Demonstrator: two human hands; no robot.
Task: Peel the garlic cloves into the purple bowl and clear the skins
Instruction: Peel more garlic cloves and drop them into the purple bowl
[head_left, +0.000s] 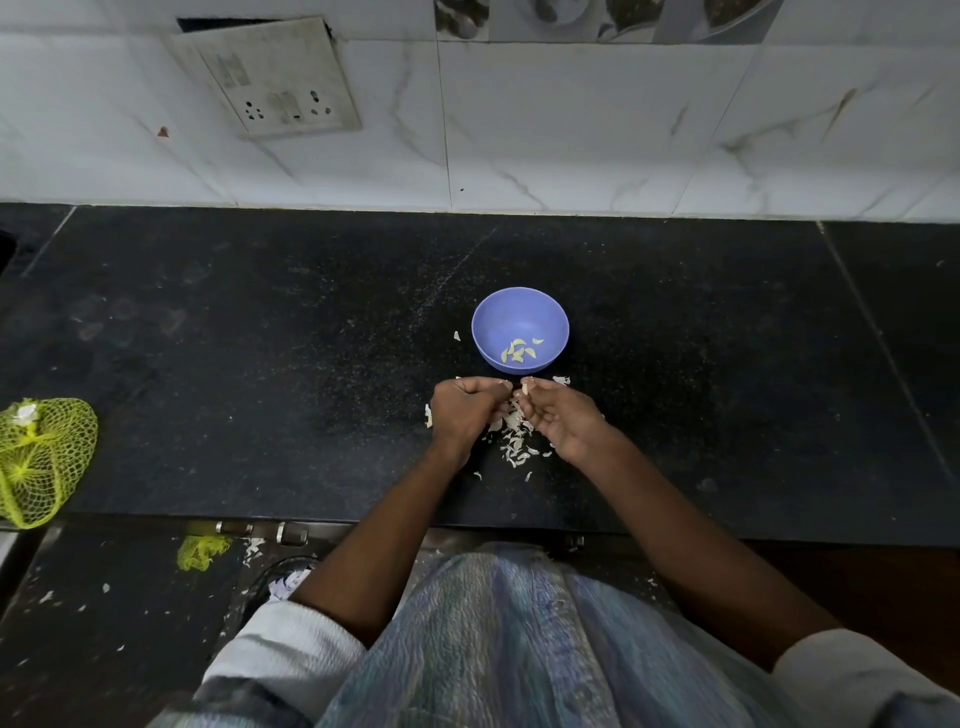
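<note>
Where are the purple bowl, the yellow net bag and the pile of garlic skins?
purple bowl (498, 317): head view, bare inner wall.
yellow net bag (44, 460): head view, middle of the mesh.
garlic skins (515, 444): head view, middle of the pile.

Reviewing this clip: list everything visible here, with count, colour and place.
Purple bowl: one, mid-counter, just beyond the hands.
Peeled garlic cloves: several, pale, inside the bowl.
Garlic skins: many, white, on the counter under and around the hands.
Mesh bag: one, yellow-green, counter's left edge.
Mesh scrap: one, yellow-green, on the floor below.
Counter: one, black.
Socket plate: one, whitish, on the tiled wall.
Left hand: fingers curled, contents hidden.
Right hand: pinches a pale garlic piece.
</note>
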